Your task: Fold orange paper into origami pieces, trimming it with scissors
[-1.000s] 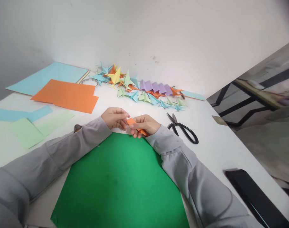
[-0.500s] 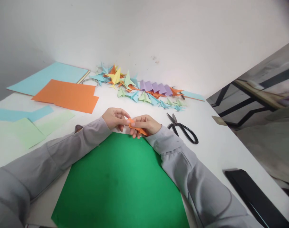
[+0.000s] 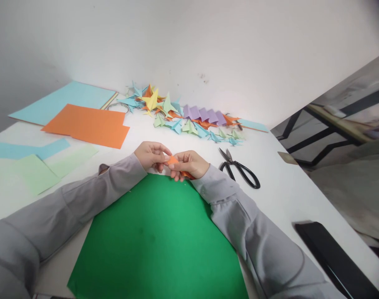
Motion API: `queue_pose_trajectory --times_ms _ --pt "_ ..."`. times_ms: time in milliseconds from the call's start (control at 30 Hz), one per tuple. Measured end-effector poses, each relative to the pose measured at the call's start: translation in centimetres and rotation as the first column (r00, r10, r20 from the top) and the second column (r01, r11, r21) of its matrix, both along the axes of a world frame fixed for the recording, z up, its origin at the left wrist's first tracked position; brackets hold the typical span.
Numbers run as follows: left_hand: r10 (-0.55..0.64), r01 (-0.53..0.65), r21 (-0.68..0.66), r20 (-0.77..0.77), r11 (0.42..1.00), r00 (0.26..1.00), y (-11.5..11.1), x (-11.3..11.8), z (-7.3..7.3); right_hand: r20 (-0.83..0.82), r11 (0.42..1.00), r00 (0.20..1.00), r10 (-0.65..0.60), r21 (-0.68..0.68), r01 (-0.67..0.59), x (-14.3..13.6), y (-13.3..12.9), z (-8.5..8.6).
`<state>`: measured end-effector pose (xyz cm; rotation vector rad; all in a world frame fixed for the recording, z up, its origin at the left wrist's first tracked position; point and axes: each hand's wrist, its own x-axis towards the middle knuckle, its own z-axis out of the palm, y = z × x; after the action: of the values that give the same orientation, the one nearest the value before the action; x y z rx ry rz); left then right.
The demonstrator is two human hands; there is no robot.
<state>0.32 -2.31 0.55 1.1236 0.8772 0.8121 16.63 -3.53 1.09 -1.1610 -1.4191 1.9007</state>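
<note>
A small folded piece of orange paper [image 3: 173, 160] is held between both hands, just beyond the far edge of a green sheet [image 3: 158, 236]. My left hand [image 3: 152, 155] pinches its left end between thumb and fingers. Around the right part my right hand [image 3: 191, 164] is closed, thumb on top, and an orange end pokes out below that palm. Much of the folded paper is hidden by the fingers, so its exact shape cannot be made out.
Black-handled scissors [image 3: 239, 168] lie right of my hands. Folded paper figures [image 3: 152, 100] and purple folded pieces [image 3: 205, 115] line the wall. Orange sheets [image 3: 86, 124], a blue sheet [image 3: 65, 101] and green pieces [image 3: 40, 174] lie left. A black flat object [image 3: 335, 257] sits at right.
My right thumb has shifted slightly left over the orange paper, covering more of its middle. Both hands otherwise stay in place, and the things on the table have not moved.
</note>
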Motion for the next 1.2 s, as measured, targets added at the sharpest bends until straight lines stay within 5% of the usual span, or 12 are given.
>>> queue_pose_trajectory --times_ms 367,867,1067,1200 --pt "0.084 -0.08 -0.088 0.045 0.993 0.995 -0.1 0.4 0.1 -0.076 0.998 0.997 0.032 -0.053 -0.036 0.6 0.4 -0.3" --pt "-0.045 0.045 0.011 0.002 0.999 0.999 -0.3 0.2 0.0 -0.147 0.995 0.989 0.031 -0.091 -0.045 0.6 0.6 -0.6" --pt "0.021 -0.021 -0.076 0.0 0.997 1.0 -0.4 0.0 0.4 -0.224 0.989 0.975 -0.001 -0.146 -0.032 1.0 0.9 -0.5" --pt "0.188 -0.186 -0.03 0.139 0.982 0.972 -0.3 0.3 0.1 -0.393 0.973 0.912 -0.118 -0.231 0.026 2.1 1.4 -0.8"
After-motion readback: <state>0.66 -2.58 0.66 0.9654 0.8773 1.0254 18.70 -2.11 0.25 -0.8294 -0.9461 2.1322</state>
